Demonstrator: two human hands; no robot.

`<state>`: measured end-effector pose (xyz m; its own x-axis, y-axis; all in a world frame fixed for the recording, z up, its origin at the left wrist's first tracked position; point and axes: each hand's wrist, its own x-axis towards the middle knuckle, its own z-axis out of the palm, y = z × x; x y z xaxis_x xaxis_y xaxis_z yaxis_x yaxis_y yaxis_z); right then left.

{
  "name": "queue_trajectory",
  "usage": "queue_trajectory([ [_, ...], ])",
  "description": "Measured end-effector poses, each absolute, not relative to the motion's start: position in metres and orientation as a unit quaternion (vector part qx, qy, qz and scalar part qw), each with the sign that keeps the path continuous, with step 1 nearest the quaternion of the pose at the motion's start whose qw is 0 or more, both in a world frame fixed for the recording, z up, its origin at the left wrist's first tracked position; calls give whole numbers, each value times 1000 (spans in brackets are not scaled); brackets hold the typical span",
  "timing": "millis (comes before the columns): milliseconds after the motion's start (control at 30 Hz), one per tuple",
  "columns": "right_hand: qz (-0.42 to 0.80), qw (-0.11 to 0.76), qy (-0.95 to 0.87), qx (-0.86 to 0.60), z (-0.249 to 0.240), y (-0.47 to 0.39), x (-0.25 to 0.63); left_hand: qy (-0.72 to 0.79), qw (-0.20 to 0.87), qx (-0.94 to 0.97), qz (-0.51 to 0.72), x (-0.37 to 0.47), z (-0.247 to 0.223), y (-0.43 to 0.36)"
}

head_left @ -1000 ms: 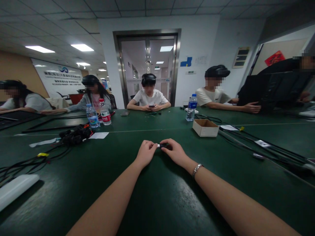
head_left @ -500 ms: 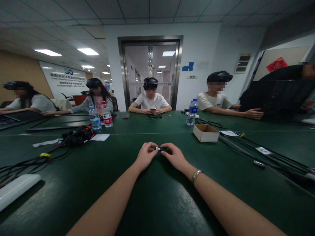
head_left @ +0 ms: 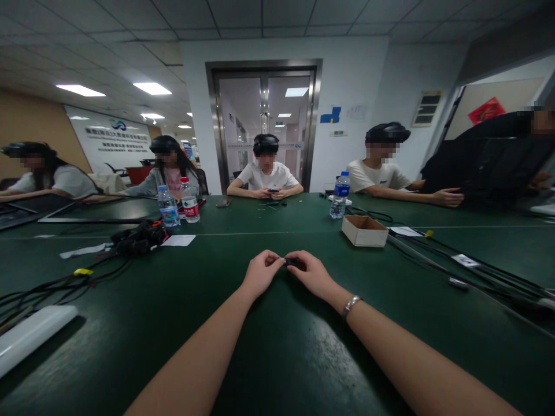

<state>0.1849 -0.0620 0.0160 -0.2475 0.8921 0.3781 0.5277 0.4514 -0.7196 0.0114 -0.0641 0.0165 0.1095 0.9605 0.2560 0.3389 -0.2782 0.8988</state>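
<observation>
Just above the green table point(head_left: 243, 358), near its middle, my two hands meet fingertip to fingertip. My right hand point(head_left: 309, 270) is closed in a pinch on a small dark piece point(head_left: 288, 262), too small to identify. My left hand point(head_left: 262, 273) is also closed, with its thumb and fingertips pressed together at the left end of that piece. The left fingers cover this end, so I cannot make out its shape. A metal bracelet circles my right wrist.
An open cardboard box point(head_left: 365, 232) and a water bottle point(head_left: 339, 196) stand ahead right, beside black cables point(head_left: 489, 271). To the left are two more bottles point(head_left: 189, 200), a dark cable bundle point(head_left: 139, 237) and a white device point(head_left: 37, 338). Several people sit around the table.
The silver end that showed between my hands is now covered by my left fingers. My hands have drawn slightly closer together. The view has shifted a little.
</observation>
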Motion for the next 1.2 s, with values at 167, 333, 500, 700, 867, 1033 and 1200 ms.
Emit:
queue_trajectory([
  [167,230,406,-759,-455,14,-62,184,540,289,678,406,13,21,-68],
  [333,226,409,-760,-452,15,-61,184,515,298,679,431,11,20,-67],
  [500,219,423,-763,-437,11,-59,184,446,384,675,444,11,21,-69],
  [700,219,421,-763,-440,12,-59,184,439,379,685,441,11,23,-70],
  [867,216,424,-763,-437,11,-60,185,507,338,669,425,11,23,-68],
  [1033,219,430,-756,-441,13,-60,185,499,340,672,428,12,21,-66],
  [1200,218,434,-755,-441,14,-61,185,436,383,677,453,10,20,-67],
])
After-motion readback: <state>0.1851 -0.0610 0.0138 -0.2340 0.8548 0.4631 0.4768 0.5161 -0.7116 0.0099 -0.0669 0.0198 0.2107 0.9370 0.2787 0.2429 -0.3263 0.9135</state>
